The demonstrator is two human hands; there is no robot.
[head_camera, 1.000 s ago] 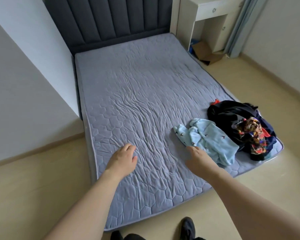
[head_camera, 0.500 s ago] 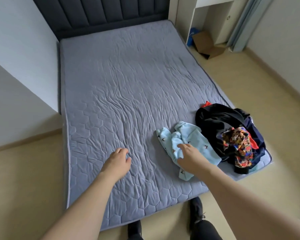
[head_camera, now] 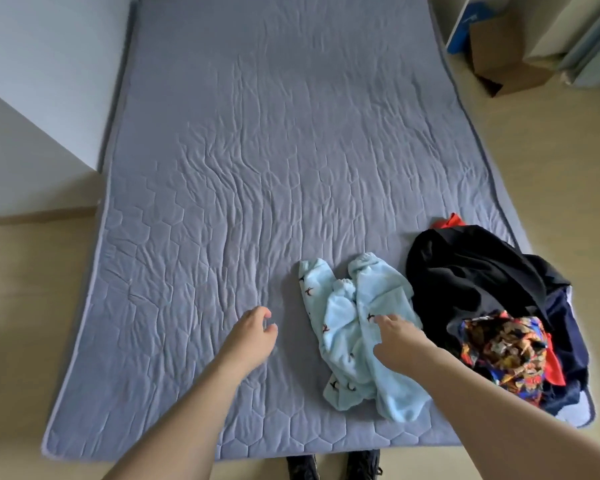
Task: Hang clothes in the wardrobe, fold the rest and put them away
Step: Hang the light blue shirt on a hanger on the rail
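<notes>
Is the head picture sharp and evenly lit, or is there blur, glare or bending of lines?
Head view: soft, even daylight, no glare; faint shadows under the left hand and right hand. The light blue garment looks slightly soft. Wide-angle bending curves the mattress edges.

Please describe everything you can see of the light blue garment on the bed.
The light blue garment looks like soft fleece, with small dark and red bird-like prints and gathered cuffs at the far ends. It lies crumpled and unfolded on the grey quilted mattress, near its foot edge, beside a pile of dark clothes. The right hand rests on it; the left hand stays apart.
</notes>
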